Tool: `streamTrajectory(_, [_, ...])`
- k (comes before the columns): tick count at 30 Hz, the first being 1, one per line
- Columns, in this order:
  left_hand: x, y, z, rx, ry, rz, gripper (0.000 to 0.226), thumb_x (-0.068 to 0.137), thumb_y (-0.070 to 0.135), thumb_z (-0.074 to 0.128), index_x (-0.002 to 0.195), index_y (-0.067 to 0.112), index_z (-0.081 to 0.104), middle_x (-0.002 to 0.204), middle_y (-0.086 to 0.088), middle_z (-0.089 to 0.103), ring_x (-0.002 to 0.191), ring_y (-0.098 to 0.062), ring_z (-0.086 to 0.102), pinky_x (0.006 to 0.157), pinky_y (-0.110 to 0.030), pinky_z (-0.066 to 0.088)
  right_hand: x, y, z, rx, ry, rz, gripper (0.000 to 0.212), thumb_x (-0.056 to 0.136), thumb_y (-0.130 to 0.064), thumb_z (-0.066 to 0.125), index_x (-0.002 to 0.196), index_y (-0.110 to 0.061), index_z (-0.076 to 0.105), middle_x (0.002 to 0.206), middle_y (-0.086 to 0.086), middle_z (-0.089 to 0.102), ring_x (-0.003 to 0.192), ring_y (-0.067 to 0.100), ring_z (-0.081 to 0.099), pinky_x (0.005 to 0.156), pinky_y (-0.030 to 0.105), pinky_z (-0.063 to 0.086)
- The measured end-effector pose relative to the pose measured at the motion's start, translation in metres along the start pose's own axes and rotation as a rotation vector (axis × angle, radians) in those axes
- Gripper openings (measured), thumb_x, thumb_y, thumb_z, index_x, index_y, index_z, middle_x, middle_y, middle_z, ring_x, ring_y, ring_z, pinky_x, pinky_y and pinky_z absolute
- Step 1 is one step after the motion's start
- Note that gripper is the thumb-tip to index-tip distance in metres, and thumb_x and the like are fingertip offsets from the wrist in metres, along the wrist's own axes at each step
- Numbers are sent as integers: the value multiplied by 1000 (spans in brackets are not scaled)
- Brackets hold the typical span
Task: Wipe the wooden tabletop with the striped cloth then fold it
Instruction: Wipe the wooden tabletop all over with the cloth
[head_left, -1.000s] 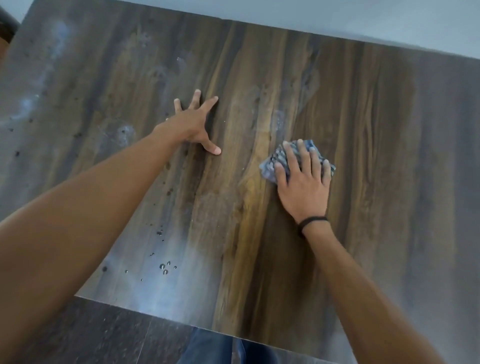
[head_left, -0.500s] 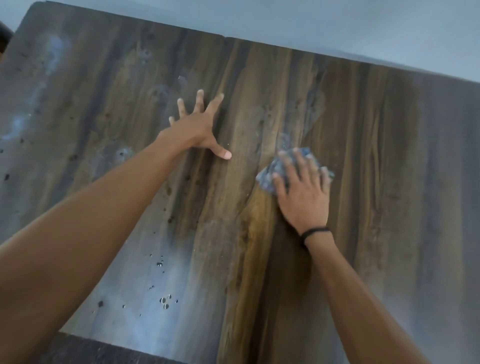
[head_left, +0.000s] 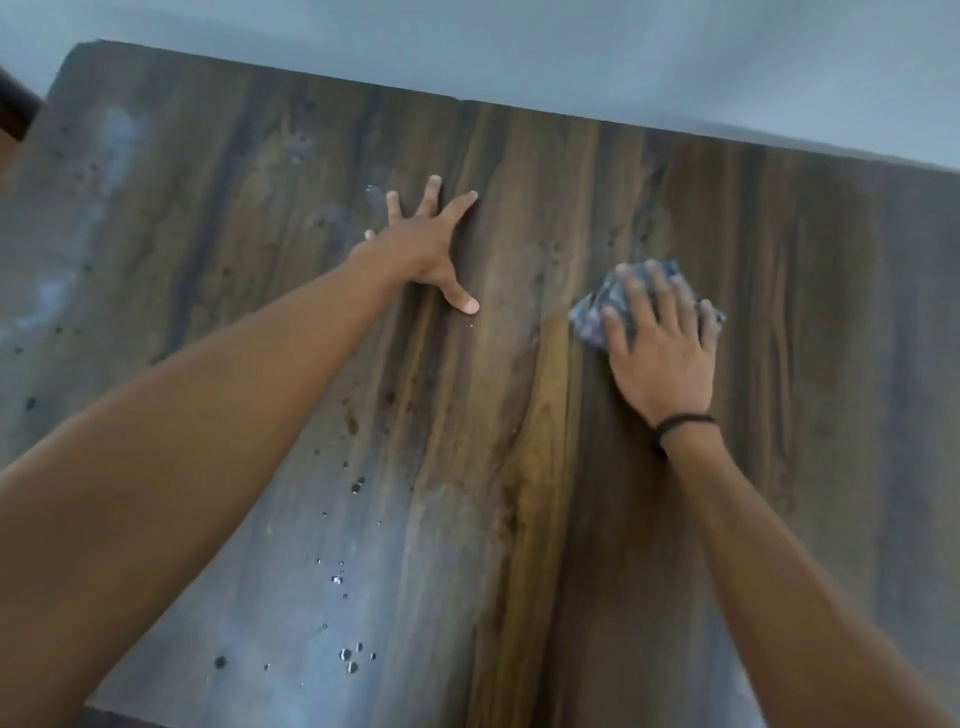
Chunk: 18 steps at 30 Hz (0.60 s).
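The wooden tabletop (head_left: 519, 493) fills the view, dark brown with streaked grain. My right hand (head_left: 660, 353) lies flat on the bunched blue-grey striped cloth (head_left: 592, 312) and presses it onto the wood right of centre; most of the cloth is hidden under the fingers. My left hand (head_left: 426, 249) rests on the table to the left, palm down, fingers spread, holding nothing.
Water droplets (head_left: 348, 660) and dark specks dot the near left part of the top. Pale smears (head_left: 104, 171) run along the far left. A grey wall (head_left: 571, 47) stands right behind the far edge. The near edge shows at the bottom left.
My right hand has pushed the cloth a little farther from me across the wood. The view has tilted, showing more wall and less of the near edge. My left hand stays planted.
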<state>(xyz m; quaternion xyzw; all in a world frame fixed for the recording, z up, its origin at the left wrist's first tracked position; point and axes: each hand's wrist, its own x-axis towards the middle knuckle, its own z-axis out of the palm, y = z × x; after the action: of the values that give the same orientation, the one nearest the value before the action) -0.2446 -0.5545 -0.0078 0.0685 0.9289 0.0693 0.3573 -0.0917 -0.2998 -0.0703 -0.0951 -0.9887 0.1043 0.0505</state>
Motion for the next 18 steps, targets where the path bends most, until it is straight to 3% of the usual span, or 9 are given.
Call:
streamTrajectory(1, [1, 2, -1, -6, -9, 4, 146, 52, 49, 93, 151, 50, -14, 160, 10, -33, 144, -47, -25, 111, -76, 10, 9, -8, 1, 27, -6, 132, 56, 102, -53, 33, 155, -35, 36, 164, 0, 32, 149, 28, 30, 122, 54, 17])
streamTrajectory(2, [2, 4, -1, -8, -13, 9, 147, 51, 49, 94, 151, 51, -15, 159, 10, -33, 144, -47, -25, 111, -75, 11, 9, -22, 2, 31, -51, 117, 56, 103, -52, 32, 156, -35, 34, 165, 0, 30, 151, 28, 28, 122, 53, 15])
streamTrajectory(5, [2, 7, -1, 0, -23, -10, 147, 52, 48, 94, 151, 50, -15, 159, 10, -34, 144, -46, -26, 111, -75, 11, -2, -16, 3, 13, -154, -327, 56, 104, -55, 27, 157, -38, 28, 166, -5, 26, 152, 22, 24, 123, 48, 13])
streamTrajectory(6, [1, 6, -1, 5, -21, -24, 147, 53, 48, 94, 151, 51, -16, 158, 11, -35, 144, -46, -27, 111, -75, 11, 8, -3, -1, 3, -116, -298, 55, 104, -55, 28, 157, -38, 29, 166, -4, 27, 152, 23, 25, 123, 49, 14])
streamTrajectory(9, [2, 8, -4, 10, -46, -38, 149, 53, 48, 93, 148, 52, -21, 157, 12, -37, 143, -46, -28, 111, -75, 12, 50, 2, -3, 64, -84, 101, 56, 105, -53, 29, 158, -35, 28, 166, 1, 24, 152, 29, 22, 123, 54, 10])
streamTrajectory(10, [3, 10, -4, 15, -53, -39, 150, 53, 48, 93, 148, 52, -23, 156, 12, -38, 143, -46, -28, 111, -75, 12, 50, -8, -1, 60, -123, 58, 56, 105, -52, 29, 158, -35, 27, 167, 1, 23, 153, 29, 20, 123, 54, 9])
streamTrajectory(13, [6, 12, -4, 49, -63, -61, 152, 53, 48, 94, 147, 51, -25, 155, 12, -40, 143, -46, -28, 110, -76, 12, 38, 0, 3, 18, -165, -364, 56, 104, -54, 27, 158, -38, 26, 166, -3, 25, 153, 23, 22, 123, 48, 11])
streamTrajectory(17, [7, 16, -7, 70, -90, -87, 154, 53, 47, 94, 144, 51, -31, 153, 11, -44, 142, -49, -27, 110, -75, 16, 79, 17, -5, 51, -69, 107, 56, 105, -52, 27, 158, -34, 28, 166, 3, 25, 152, 29, 23, 123, 55, 11])
streamTrajectory(18, [8, 19, -9, 74, -103, -97, 155, 53, 47, 94, 142, 51, -33, 152, 10, -45, 142, -50, -27, 111, -74, 17, 77, 8, -2, 23, -101, 50, 56, 106, -51, 27, 158, -34, 26, 166, 3, 24, 152, 29, 22, 124, 54, 9])
